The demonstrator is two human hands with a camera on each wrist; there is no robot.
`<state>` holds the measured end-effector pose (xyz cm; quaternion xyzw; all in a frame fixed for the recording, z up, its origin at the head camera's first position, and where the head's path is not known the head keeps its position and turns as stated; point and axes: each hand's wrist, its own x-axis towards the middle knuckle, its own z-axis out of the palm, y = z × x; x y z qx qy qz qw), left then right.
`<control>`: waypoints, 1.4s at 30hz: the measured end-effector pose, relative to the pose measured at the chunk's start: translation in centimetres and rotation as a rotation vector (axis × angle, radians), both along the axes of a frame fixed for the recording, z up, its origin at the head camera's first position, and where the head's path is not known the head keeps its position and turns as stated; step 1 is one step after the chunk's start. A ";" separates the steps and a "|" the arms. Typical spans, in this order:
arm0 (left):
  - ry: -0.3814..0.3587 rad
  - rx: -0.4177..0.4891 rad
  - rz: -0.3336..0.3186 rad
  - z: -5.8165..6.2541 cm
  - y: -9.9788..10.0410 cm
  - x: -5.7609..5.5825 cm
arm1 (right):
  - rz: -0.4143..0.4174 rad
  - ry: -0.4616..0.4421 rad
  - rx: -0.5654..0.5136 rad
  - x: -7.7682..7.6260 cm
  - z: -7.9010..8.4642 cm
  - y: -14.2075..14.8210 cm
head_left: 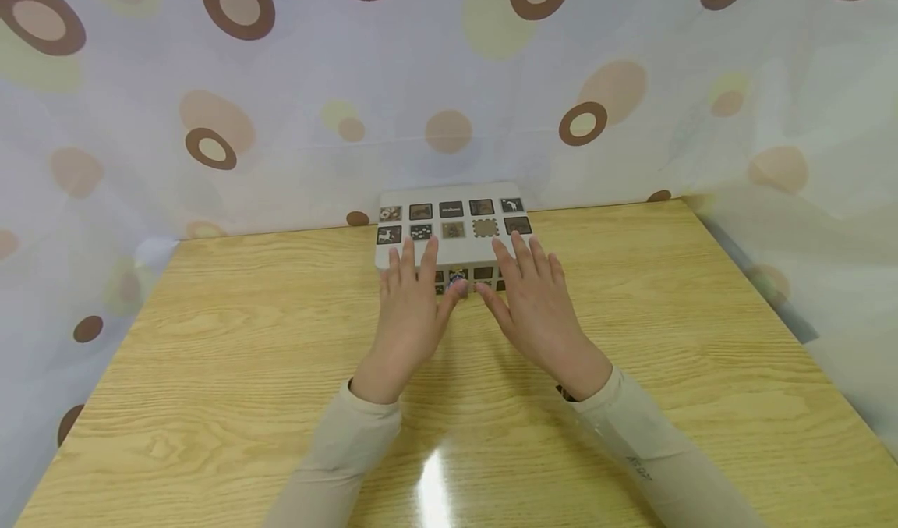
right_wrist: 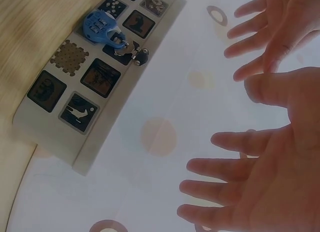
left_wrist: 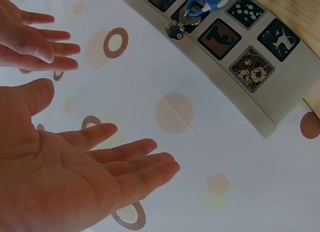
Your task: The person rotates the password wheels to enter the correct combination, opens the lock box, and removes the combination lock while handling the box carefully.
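The box (head_left: pixel 456 249) sits at the far side of the wooden surface (head_left: pixel 245 341), near the patterned cloth (head_left: pixel 393 122), a blue padlock (right_wrist: pixel 100 27) at its metal clasp (right_wrist: pixel 142 56). From where I stand, the left hand (head_left: pixel 409 310) and right hand (head_left: pixel 543 313) hover apart from it, fingers straight and parted, holding nothing. Whether the padlock is locked, I can't tell. If it is, prying up the lid could strain the clasp. Tugging at the padlock without steadying the box might drag it along or twist it. A hard push could drive it into the cloth behind, and a careless thumb might knock the dials round.
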<state>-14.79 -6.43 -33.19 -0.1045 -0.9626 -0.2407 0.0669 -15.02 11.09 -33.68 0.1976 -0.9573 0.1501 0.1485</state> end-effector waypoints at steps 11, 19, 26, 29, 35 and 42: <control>0.033 0.039 -0.003 -0.2 -0.4 -0.5 | 0.035 0.069 -0.036 -0.5 -0.4 0.1; 0.097 0.078 -0.039 -0.6 -0.7 -0.6 | 0.082 0.072 -0.110 -1.1 -0.9 0.2; 0.031 0.117 -0.051 -0.8 -0.8 -1.0 | 0.064 -0.015 -0.201 -1.8 -1.3 0.1; -0.023 0.137 -0.060 -0.9 -0.8 -1.2 | 0.055 -0.048 -0.236 -2.0 -1.4 0.1; -0.121 0.199 -0.080 -1.2 -0.8 -1.7 | 0.057 -0.148 -0.290 -2.4 -1.6 0.0; -0.216 0.312 -0.123 -1.8 -1.0 -2.3 | 0.052 -0.226 -0.325 -2.9 -2.4 0.0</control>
